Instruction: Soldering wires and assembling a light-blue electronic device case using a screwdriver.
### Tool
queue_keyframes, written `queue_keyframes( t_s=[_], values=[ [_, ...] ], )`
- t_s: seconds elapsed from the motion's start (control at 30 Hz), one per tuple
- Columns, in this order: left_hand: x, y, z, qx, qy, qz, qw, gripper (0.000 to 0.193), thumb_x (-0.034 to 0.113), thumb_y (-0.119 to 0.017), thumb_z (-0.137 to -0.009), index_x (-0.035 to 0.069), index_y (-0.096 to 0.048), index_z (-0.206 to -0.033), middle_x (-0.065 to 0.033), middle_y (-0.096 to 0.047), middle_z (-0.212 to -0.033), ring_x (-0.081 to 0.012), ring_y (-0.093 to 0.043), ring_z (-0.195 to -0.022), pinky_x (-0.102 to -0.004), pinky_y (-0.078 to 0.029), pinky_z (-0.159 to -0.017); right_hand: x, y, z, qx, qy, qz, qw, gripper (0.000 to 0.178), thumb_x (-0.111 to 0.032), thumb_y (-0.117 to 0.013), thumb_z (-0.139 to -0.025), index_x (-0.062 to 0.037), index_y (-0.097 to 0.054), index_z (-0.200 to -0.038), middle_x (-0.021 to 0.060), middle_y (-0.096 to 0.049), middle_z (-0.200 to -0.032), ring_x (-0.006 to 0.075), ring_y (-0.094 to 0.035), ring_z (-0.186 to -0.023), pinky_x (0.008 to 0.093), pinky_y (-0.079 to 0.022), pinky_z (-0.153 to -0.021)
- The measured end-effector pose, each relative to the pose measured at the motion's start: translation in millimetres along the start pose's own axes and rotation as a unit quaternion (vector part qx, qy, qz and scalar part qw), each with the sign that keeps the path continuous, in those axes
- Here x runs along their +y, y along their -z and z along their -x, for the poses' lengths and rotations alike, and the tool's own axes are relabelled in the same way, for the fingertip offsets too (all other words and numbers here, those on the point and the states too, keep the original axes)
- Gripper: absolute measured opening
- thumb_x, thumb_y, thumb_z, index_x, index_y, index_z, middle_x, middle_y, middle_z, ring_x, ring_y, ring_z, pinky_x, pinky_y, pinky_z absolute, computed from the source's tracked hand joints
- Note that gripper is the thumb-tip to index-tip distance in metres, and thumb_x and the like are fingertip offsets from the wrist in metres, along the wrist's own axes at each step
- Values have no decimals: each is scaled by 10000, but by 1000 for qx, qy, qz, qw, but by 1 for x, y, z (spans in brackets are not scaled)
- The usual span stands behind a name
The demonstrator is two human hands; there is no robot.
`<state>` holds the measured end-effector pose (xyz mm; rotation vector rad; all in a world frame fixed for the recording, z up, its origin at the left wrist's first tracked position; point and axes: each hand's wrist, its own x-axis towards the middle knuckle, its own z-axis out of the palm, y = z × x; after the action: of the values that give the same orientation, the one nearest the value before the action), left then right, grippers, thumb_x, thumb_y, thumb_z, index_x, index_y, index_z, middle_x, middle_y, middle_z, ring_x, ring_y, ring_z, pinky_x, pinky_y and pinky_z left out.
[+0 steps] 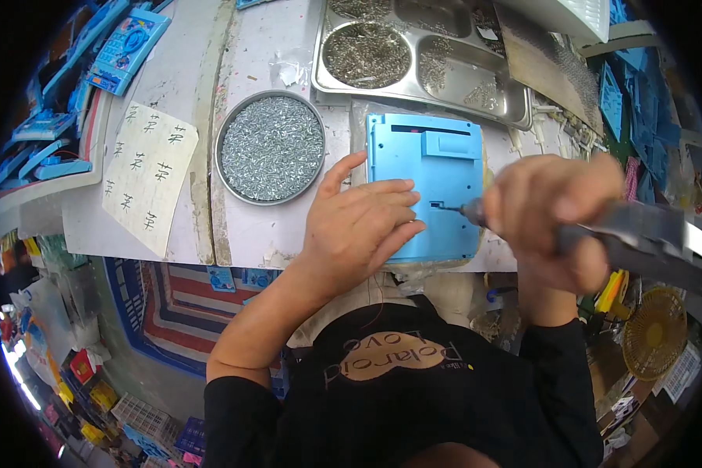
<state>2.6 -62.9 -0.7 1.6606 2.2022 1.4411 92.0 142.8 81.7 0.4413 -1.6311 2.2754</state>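
Observation:
A light-blue plastic housing (449, 175) lies back side up near the front edge of the table, with several small holes and a slot. My left hand (359, 214) rests flat on its left part, fingers stretched and thumb apart. In my right hand (550, 207) is a dark electric screwdriver (632, 242), gripped around its body and slightly blurred. Its thin bit points left and reaches the small dark recess near the middle of the housing; whether a screw sits there I cannot tell. Left of the housing stands a round grey dish (271, 148) full of short silvery screws.
Behind the housing is a steel compartment tray (413, 99) with small metal parts. A handwritten paper sheet (144, 175) lies at left. Blue plastic parts (51, 125) fill a bin at far left; a blue basket (144, 339) stands below the table edge. A yellowish fan (655, 331) is lower right.

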Motion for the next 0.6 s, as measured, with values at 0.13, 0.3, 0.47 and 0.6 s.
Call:
queue_keyframes(
  t_s=[0.13,0.3,0.47,0.6],
  values=[
    [7,3,-2,21,-11,-5,1000,192,134,-834,-819,123,-685,-941,-27,-778,-980,-208,-750,-1033,-537,-343,-1160,-14,-13,-15,-5,11,-5,1000,282,-373,-692,-973,-151,-526,-1027,-61,-529,-589,82,-513,-484,276,-497,-552],
    [2,6,2,35,-11,-1,999,206,138,-841,-804,125,-685,-938,-18,-772,-943,-203,-756,-1000,-552,-343,-1160,-4,-18,-19,-21,15,-20,999,278,-378,-686,-978,-152,-528,-1019,-64,-532,-595,79,-512,-474,265,-496,-543],
    [-4,9,2,62,-50,-14,997,224,144,-845,-791,88,-655,-895,-14,-725,-877,-186,-741,-935,-563,-400,-1113,3,-29,-23,5,-2,-18,1000,267,-365,-678,-982,-144,-530,-1007,-60,-523,-590,82,-511,-466,269,-490,-534],
    [-5,15,1,55,-70,-10,996,224,142,-853,-780,95,-664,-892,-25,-731,-876,-193,-742,-936,-522,-446,-1071,2,-36,-28,25,-30,-15,999,261,-354,-665,-988,-136,-524,-1013,-55,-517,-586,86,-508,-465,274,-479,-529]
  ],
)
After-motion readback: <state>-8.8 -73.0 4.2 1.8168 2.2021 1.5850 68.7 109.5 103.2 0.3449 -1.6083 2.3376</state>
